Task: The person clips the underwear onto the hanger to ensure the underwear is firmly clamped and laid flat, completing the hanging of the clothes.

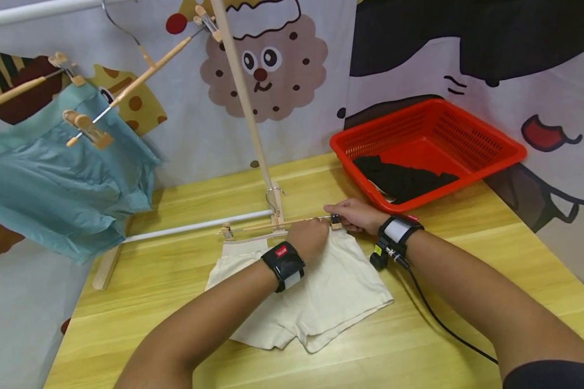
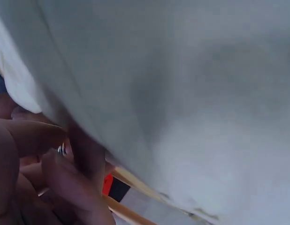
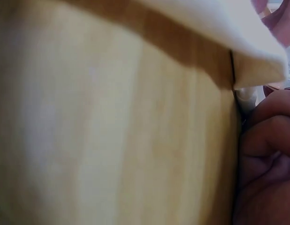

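Cream shorts (image 1: 321,297) lie flat on the wooden table (image 1: 467,281). A wooden clip hanger (image 1: 272,224) lies along their waistband. My left hand (image 1: 313,237) rests on the waistband with its fingers curled into the cloth near the hanger's middle. My right hand (image 1: 352,215) pinches the hanger's right clip (image 1: 336,220) at the waistband's corner. The left clip (image 1: 227,231) sits at the other corner. In the left wrist view, cream cloth (image 2: 192,93) fills the frame with curled fingers (image 2: 65,187) beside it. The right wrist view shows the table (image 3: 112,131), a cloth edge (image 3: 229,28) and bent fingers (image 3: 267,154).
A red basket (image 1: 394,132) holding a black garment (image 1: 399,178) stands at the back right. Teal shorts (image 1: 63,183) hang from a hanger on the left. The rack's slanted wooden pole (image 1: 245,102) and white bar (image 1: 194,227) stand just behind the hanger. A black cable (image 1: 433,313) trails from my right wrist.
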Demonstrator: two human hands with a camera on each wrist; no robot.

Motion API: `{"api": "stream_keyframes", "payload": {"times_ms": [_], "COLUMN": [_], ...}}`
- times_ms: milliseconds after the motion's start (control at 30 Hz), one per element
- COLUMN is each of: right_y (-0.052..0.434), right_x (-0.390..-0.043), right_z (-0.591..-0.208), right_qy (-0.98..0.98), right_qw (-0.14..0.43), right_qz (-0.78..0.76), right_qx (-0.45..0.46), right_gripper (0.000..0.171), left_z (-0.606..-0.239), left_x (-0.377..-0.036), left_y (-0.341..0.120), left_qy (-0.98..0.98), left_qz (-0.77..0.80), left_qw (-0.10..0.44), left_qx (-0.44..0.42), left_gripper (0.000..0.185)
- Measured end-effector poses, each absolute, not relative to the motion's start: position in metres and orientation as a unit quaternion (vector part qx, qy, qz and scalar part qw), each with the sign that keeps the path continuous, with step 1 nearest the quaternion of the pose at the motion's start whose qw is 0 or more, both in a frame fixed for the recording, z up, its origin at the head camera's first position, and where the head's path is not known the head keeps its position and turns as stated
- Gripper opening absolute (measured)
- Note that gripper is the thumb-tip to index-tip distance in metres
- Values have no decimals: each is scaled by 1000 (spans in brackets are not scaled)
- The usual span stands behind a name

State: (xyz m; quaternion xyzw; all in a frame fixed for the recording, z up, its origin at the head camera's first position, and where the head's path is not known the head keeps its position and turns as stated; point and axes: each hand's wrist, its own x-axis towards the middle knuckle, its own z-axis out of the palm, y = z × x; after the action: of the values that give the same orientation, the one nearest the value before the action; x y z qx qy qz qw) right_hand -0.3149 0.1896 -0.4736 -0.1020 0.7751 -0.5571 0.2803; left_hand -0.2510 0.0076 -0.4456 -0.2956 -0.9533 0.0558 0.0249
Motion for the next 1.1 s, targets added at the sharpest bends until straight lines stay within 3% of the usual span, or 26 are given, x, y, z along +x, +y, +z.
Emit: {"api": "stream_keyframes", "payload": {"times_ms": [267, 467, 633, 867, 1100], "right_y": [190, 191, 192, 193, 193], "right_x": [-318, -319, -317, -317, -317], "right_z": [-473, -473, -472, -475, -477], "right_qy": [774, 770, 771, 771, 765], "right_qw": [295, 305, 306, 299, 288], "right_qz": [-547, -544, -542, -543, -556], "right_qx": [-120, -131, -135, -145, -149], "right_gripper": [52, 43, 42, 41, 44], "left_z": [-450, -452, -451, -452, -451], "left_x": [-246, -247, -247, -249, -249], "left_y": [8, 4, 3, -1, -4], "left_qy": [-956, -962, -953, -942, -938], "left_qz": [37, -97, -189, -234, -251], "left_qw": [80, 5, -56, -87, -106], "left_qx": [-280, -254, -228, -223, -216], "left_gripper": [17, 24, 11, 11, 31]}}
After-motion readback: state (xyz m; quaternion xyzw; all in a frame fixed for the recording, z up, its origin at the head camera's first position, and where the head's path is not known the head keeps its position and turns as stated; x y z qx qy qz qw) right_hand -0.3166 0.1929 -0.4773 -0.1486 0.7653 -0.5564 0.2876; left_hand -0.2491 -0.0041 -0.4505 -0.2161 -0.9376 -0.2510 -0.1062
